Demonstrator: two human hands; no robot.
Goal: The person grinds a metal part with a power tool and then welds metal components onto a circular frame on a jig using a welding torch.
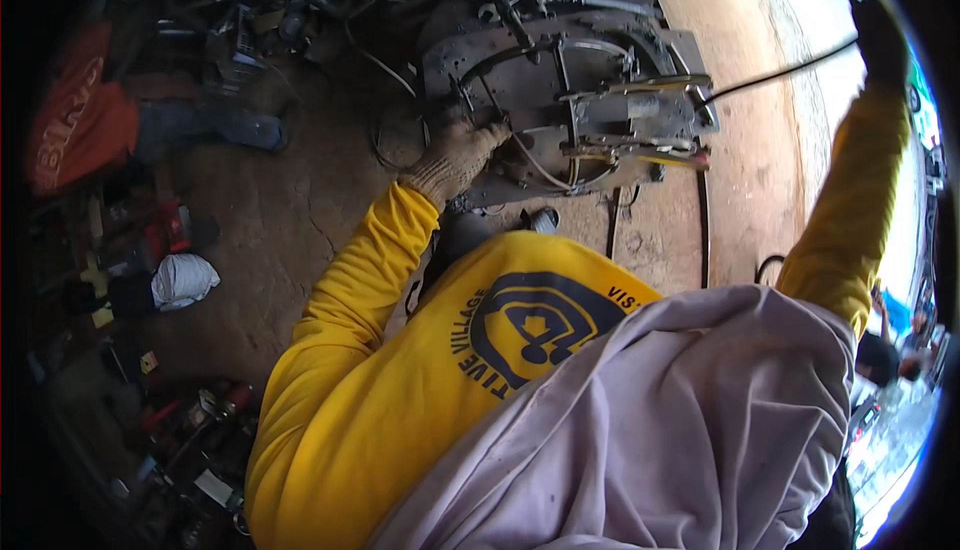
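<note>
Metal frame (572, 115) between hands (462, 158) (882, 45), nearer left

This looks like a metal workshop. A metal table (525, 90) bears bent rods (543, 172); metal parts (238, 55) clutter the dusty floor (310, 200).

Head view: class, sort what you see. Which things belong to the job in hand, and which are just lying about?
In the job:
- gloved left hand
- metal frame it touches
- black cable leading towards right hand

Apparently lying about:
- white bundle
- metal parts
</note>
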